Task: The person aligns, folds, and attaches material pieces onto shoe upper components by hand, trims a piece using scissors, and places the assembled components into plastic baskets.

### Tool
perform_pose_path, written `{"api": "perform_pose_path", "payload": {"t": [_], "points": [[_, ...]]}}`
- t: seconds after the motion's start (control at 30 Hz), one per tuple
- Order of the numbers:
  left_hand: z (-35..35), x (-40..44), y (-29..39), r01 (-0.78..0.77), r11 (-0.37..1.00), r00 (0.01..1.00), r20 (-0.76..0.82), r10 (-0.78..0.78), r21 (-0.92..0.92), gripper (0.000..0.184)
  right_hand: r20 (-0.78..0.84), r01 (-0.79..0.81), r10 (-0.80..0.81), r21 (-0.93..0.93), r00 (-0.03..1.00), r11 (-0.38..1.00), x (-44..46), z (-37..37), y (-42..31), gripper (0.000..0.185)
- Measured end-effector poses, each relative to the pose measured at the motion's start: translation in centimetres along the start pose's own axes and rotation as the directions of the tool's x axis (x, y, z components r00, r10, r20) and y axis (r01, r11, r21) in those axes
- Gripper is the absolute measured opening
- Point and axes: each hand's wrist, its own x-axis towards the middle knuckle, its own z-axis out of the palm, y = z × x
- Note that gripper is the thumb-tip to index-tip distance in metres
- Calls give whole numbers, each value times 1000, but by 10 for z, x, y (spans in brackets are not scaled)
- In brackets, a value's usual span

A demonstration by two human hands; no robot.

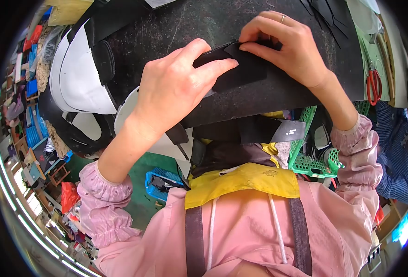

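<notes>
A black piece of sheet material (pixel 241 69), leather-like, lies at the near part of the dark worktable (pixel 167 27). My left hand (pixel 176 76) pinches its left part between thumb and forefinger. At its upper right edge, my right hand (pixel 287 44) grips the same piece with thumb and curled fingers; a ring shows on one finger. A small flap of the piece stands up between the two hands. The fingertips of my right hand are partly hidden behind the piece.
White and black cut pieces (pixel 81 74) lie at the left. Thin black strips (pixel 326 18) are at the far right. Red-handled scissors (pixel 374 85) hang at the right edge. A green basket (pixel 317 171) and a blue basket (pixel 151 184) stand below the table.
</notes>
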Motion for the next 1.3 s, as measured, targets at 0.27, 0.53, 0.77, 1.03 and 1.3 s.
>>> {"api": "perform_pose_path", "payload": {"t": [0.27,0.53,0.77,1.03,1.3], "points": [[0,1,0,6,1000,1000,-15,-6,24,40,108,39,-18,-195,994,980,-60,-2,-60,43],[1,8,7,214,964,969,-92,-230,-157,25,142,-131,189,-342,972,931,-52,2,-76,70],[-5,4,-1,312,914,940,-54,-336,-258,23,148,-141,208,-372,967,917,-42,2,-81,70],[-4,11,-6,86,982,981,-156,-113,-169,28,147,-134,206,-393,968,910,-39,2,-82,66],[2,7,-13,374,850,927,183,-328,-371,26,-110,-96,65,-302,992,948,-20,-12,-60,31]]}}
